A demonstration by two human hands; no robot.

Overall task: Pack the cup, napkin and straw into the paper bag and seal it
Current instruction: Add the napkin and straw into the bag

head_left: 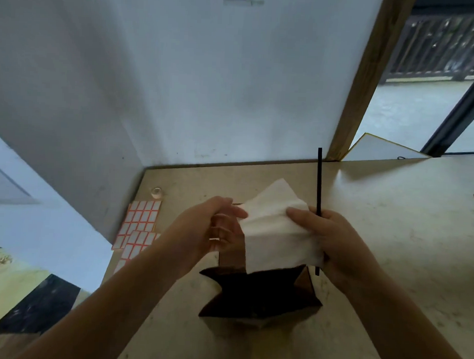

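A brown paper bag (306, 289) stands open on the table, its dark mouth facing up. Just above that mouth, a white napkin (271, 234) is held by both hands. My right hand (338, 242) pinches the napkin's right side and also grips a thin black straw (319, 176) that stands upright, its lower tip beside the bag's rim. My left hand (215, 227) touches the napkin's left edge with its fingertips. The bag's inside is too dark to see, and no cup is visible.
Sheets of red-bordered white stickers (139, 224) lie at the table's left edge, with a small tape roll (157, 192) behind them. A white wall stands behind the wooden table (403, 225); a wooden post (368, 76) rises at the back right.
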